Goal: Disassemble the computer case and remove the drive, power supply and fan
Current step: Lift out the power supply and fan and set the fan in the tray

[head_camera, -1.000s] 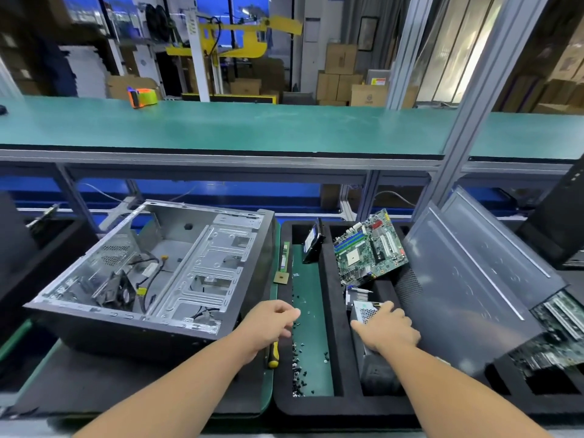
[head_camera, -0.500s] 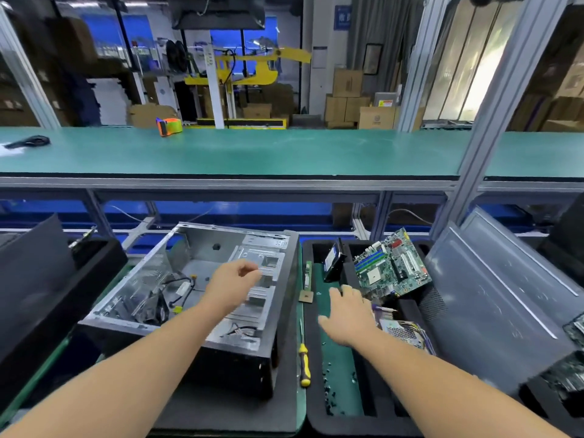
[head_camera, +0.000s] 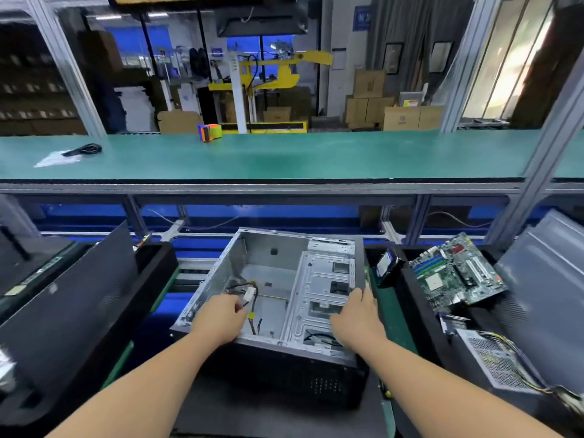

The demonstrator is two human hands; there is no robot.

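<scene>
The open grey computer case [head_camera: 275,267] lies on its side in the middle of the bench, with the metal drive cage [head_camera: 325,279] on its right half. My left hand [head_camera: 221,317] is inside the case's left part, fingers curled and pinching a black cable [head_camera: 254,290] that has a white connector; the hand hides whatever lies under it. My right hand [head_camera: 357,314] rests flat on the drive cage, fingertips at the case's right edge. The power supply [head_camera: 493,358], a hard drive [head_camera: 387,263] and the motherboard [head_camera: 455,273] lie in the black foam tray [head_camera: 420,311] on the right.
A grey side panel [head_camera: 550,279] leans at the far right. A black panel [head_camera: 69,305] leans at the left. A yellow-handled screwdriver [head_camera: 387,394] lies by the case's right front corner. Behind is a raised green shelf [head_camera: 284,156] with a tape dispenser [head_camera: 209,132].
My right hand left the tray and came onto the case's drive cage. My left hand moved from the cage down into the case's left part, by the cables. My view shifted left.
</scene>
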